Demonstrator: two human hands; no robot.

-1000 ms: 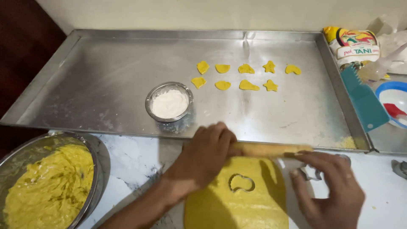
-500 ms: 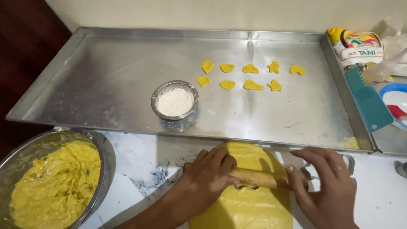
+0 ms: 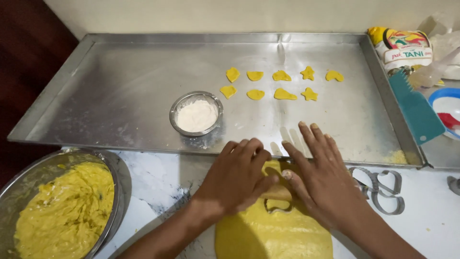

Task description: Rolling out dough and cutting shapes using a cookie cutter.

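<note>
A flat sheet of yellow dough (image 3: 273, 235) lies on the marble counter at the bottom centre. A heart-like outline (image 3: 279, 207) is cut into it. Across the sheet's far end lies a wooden rolling pin (image 3: 277, 193), mostly covered by my hands. My left hand (image 3: 235, 177) curls over its left part. My right hand (image 3: 321, 182) presses on its right part, with the fingers stretched out and reaching over the edge of the metal tray (image 3: 120, 96).
On the tray sit several cut dough shapes (image 3: 282, 84) and a small steel bowl of flour (image 3: 196, 115). A large bowl of yellow batter (image 3: 57, 211) stands bottom left. Metal cutters (image 3: 383, 187), a teal scraper (image 3: 417, 110), a flour bag (image 3: 405, 48) and a blue-rimmed plate (image 3: 448, 110) are on the right.
Both hands have come closer together on the rolling pin and pushed it forward over the dough toward the tray. My right fingers now reach over the tray's edge.
</note>
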